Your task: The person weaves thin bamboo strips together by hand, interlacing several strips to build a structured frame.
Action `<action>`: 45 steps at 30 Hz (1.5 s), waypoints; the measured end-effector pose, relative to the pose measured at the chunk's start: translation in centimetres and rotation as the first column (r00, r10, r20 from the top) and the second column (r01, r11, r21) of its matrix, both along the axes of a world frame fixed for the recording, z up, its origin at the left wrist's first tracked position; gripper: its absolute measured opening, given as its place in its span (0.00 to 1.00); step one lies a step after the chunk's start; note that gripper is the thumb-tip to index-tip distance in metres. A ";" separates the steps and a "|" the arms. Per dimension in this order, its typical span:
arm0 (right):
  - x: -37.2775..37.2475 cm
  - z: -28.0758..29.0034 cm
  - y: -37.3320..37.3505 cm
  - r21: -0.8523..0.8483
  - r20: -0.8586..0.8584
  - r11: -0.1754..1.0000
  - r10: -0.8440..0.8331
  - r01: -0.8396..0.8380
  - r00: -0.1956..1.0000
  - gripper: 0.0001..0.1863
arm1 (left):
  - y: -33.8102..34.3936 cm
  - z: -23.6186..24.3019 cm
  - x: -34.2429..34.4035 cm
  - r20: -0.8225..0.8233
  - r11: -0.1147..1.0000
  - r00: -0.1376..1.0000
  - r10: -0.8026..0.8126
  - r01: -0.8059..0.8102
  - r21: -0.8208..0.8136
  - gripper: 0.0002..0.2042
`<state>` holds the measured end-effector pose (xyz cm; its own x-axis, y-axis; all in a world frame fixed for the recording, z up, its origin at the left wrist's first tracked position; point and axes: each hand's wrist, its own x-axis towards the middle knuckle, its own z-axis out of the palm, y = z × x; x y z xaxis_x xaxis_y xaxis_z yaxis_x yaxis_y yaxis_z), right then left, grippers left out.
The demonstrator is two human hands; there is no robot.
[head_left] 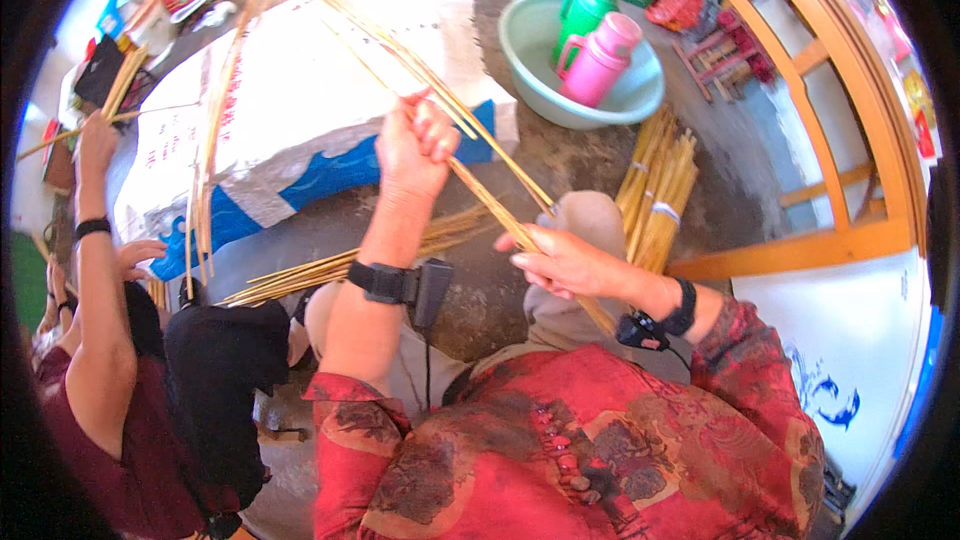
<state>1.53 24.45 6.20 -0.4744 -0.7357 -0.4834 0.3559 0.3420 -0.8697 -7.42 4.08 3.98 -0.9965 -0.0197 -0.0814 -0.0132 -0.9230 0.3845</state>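
Observation:
My left hand [415, 145] is closed, fingers curled round a tan, straw-like stalk [480, 188]. The stalk slants down to my right hand [562, 260], whose thumb and fingers pinch it above my knee. Its lower end passes under my right wrist. Beyond my left fist, several more long stalks [370, 25] lie slanting across a white woven sack [330, 100]; one runs down beside the held stalk towards my right knee. Whether my left hand grips more than one stalk cannot be made out.
A loose bundle of stalks [385, 255] lies before my knees. Tied bundles [665, 190] rest on the right, near a pale blue basin [520, 80] with green [580, 18] and pink [602, 60] flasks. A wooden frame [800, 250] stands right. At left, a co-worker's hand [97, 140] holds stalks.

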 end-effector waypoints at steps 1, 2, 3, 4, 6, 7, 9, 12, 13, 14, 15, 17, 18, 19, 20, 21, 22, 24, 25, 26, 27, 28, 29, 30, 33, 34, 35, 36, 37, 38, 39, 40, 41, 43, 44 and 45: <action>0.2 0.0 0.6 0.039 -0.064 0.999 -0.025 0.027 0.998 0.19 | 0.7 0.5 0.3 0.024 0.999 1.000 0.017 -0.016 -0.036 0.08; 0.2 0.0 1.0 0.074 -0.128 0.996 -0.049 0.058 0.991 0.18 | 0.8 0.9 0.3 0.009 0.998 1.000 0.003 -0.003 -0.063 0.10; 0.3 0.2 1.2 0.066 -0.132 0.997 -0.032 0.041 0.991 0.18 | 0.6 0.7 0.5 -0.013 0.997 1.000 0.019 -0.020 -0.080 0.13; 0.4 0.7 1.4 0.102 -0.101 0.995 -0.009 0.020 0.995 0.17 | 0.0 0.4 0.4 -0.004 0.994 1.000 0.030 -0.030 -0.106 0.14; 0.7 0.9 2.0 0.175 -0.093 0.984 0.055 -0.038 0.994 0.16 | -0.7 0.3 0.4 -0.001 0.990 0.999 0.049 -0.049 -0.134 0.14; 1.1 0.8 2.8 0.174 -0.103 0.984 0.057 -0.039 0.993 0.16 | -0.5 0.3 0.3 0.029 0.992 0.999 0.042 -0.038 -0.121 0.14; 2.0 0.3 4.3 0.172 -0.014 0.982 0.080 -0.076 0.997 0.16 | -0.3 0.3 0.3 0.050 0.993 0.998 0.032 -0.027 -0.111 0.14; 3.3 0.7 5.3 0.222 0.043 0.970 0.090 -0.097 0.995 0.16 | -0.7 0.5 0.2 0.044 0.995 0.998 0.048 -0.044 -0.092 0.13; 3.4 0.7 5.5 0.220 0.034 0.971 0.089 -0.095 0.995 0.16 | -1.0 0.6 0.2 0.035 0.995 0.998 0.048 -0.044 -0.095 0.13; 3.5 0.8 5.7 0.233 0.026 0.970 0.071 -0.075 0.997 0.17 | -1.3 0.7 0.2 -0.012 0.992 0.996 0.092 -0.093 -0.087 0.13; 3.6 0.8 6.2 0.251 0.019 0.967 0.042 -0.045 0.999 0.18 | -1.2 0.9 0.1 -0.058 0.989 0.990 0.125 -0.129 -0.071 0.12; 3.5 0.0 7.4 0.246 0.019 0.969 -0.016 0.011 1.000 0.20 | -1.7 1.5 -0.4 -0.036 0.989 0.988 0.149 -0.148 0.017 0.10; 3.5 -0.2 8.0 0.238 0.028 0.970 -0.059 0.050 0.998 0.21 | -2.6 1.7 -0.5 -0.087 0.988 0.984 0.153 -0.150 0.040 0.11; 3.4 0.1 8.2 0.238 0.026 0.970 -0.057 0.049 0.998 0.21 | -3.7 2.1 -0.3 -0.135 0.985 0.976 0.169 -0.162 0.064 0.11; 3.2 0.5 8.4 0.251 -0.005 0.965 -0.076 0.075 0.997 0.21 | -4.5 2.5 -0.2 -0.149 0.965 0.954 0.259 -0.250 0.073 0.11; 3.0 0.8 8.8 0.267 -0.034 0.958 -0.101 0.107 0.994 0.21 | -5.0 2.9 -0.2 -0.158 0.940 0.927 0.340 -0.330 0.085 0.12; 2.8 0.7 9.4 0.236 -0.034 0.948 -0.210 0.212 0.977 0.23 | -5.7 2.6 -0.1 -0.298 0.956 0.910 0.288 -0.254 0.147 0.12; 2.5 0.5 10.5 0.059 -0.018 0.887 -0.458 0.459 0.889 0.24 | -5.2 3.0 -0.1 -0.254 0.946 0.912 0.322 -0.296 0.134 0.13; 2.3 0.4 10.8 -0.115 0.042 0.738 -0.665 0.665 0.746 0.25 | -4.8 3.4 -0.1 -0.212 0.932 0.909 0.360 -0.342 0.116 0.13; 2.1 0.3 11.1 -0.114 0.041 0.732 -0.673 0.672 0.739 0.25 | -4.4 2.9 -0.1 -0.265 0.951 0.914 0.306 -0.304 0.050 0.14; 1.8 0.2 11.2 -0.226 0.127 0.615 -0.750 0.755 0.649 0.25 | -3.8 3.1 0.0 -0.266 0.953 0.916 0.301 -0.299 0.048 0.14; 1.5 0.2 11.3 -0.322 0.223 0.475 -0.803 0.819 0.553 0.26 | -3.0 3.4 0.1 -0.163 0.965 0.955 0.246 -0.257 -0.048 0.15; 1.2 0.3 11.4 -0.322 0.223 0.470 -0.806 0.822 0.549 0.26 | -2.6 3.6 0.1 -0.053 0.970 0.979 0.196 -0.202 -0.139 0.16; 0.8 0.5 11.4 -0.387 0.202 0.373 -0.858 0.843 0.473 0.26 | -2.4 3.0 0.0 -0.084 0.971 0.989 0.123 -0.138 -0.194 0.17; 0.2 0.5 11.5 -0.506 0.203 0.237 -0.902 0.829 0.381 0.24 | -1.7 1.6 -0.3 -0.161 0.989 0.987 0.027 -0.050 -0.136 0.17; 0.2 0.5 11.1 -0.494 0.247 0.252 -0.877 0.832 0.411 0.24 | -1.9 1.3 -0.4 -0.169 0.994 0.986 0.007 -0.025 -0.104 0.16; 0.2 0.5 10.7 -0.482 0.290 0.267 -0.850 0.834 0.440 0.23 | -1.7 1.0 -0.5 -0.171 0.994 0.985 0.005 -0.023 -0.105 0.16; 0.3 0.4 10.5 -0.454 0.242 0.414 -0.795 0.789 0.556 0.22 | -1.0 1.0 -0.4 -0.127 0.993 0.992 0.002 -0.017 -0.115 0.15; 0.4 0.5 10.0 -0.404 0.207 0.526 -0.744 0.748 0.635 0.22 | -0.2 0.9 -0.2 -0.080 0.992 0.997 -0.003 -0.007 -0.128 0.14; 0.4 0.8 8.9 -0.393 0.124 0.587 -0.729 0.708 0.673 0.22 | 0.4 0.3 -0.3 -0.124 0.994 0.989 -0.075 0.065 -0.084 0.13; 0.3 1.2 7.6 -0.374 0.043 0.645 -0.705 0.666 0.708 0.22 | 1.1 -0.1 -0.1 -0.154 0.990 0.978 -0.138 0.130 -0.058 0.12; -0.1 1.3 6.4 -0.373 0.046 0.637 -0.714 0.675 0.699 0.22 | 2.1 0.0 0.3 -0.141 0.983 0.974 -0.175 0.165 -0.079 0.11; -0.8 1.5 5.4 -0.410 0.034 0.649 -0.691 0.641 0.722 0.22 | 2.8 0.1 0.7 -0.127 0.974 0.969 -0.213 0.201 -0.100 0.11; -2.4 2.3 3.4 -0.444 0.005 0.653 -0.684 0.614 0.730 0.23 | 3.7 -0.1 1.2 -0.112 0.966 0.962 -0.247 0.237 -0.102 0.11; -3.4 2.4 2.5 -0.445 0.040 0.651 -0.671 0.615 0.740 0.23 | 4.1 -0.3 1.5 -0.093 0.961 0.960 -0.264 0.254 -0.106 0.11; -4.2 2.6 1.8 -0.444 0.073 0.649 -0.660 0.617 0.747 0.23 | 4.4 -0.6 1.7 -0.101 0.958 0.955 -0.279 0.270 -0.097 0.11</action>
<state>-2.65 26.26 8.81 -0.9275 -0.3469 -0.1391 0.2629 -0.3409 -0.9026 -5.68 8.45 3.41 -0.9669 0.2542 0.0216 -0.2143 -0.8552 0.4719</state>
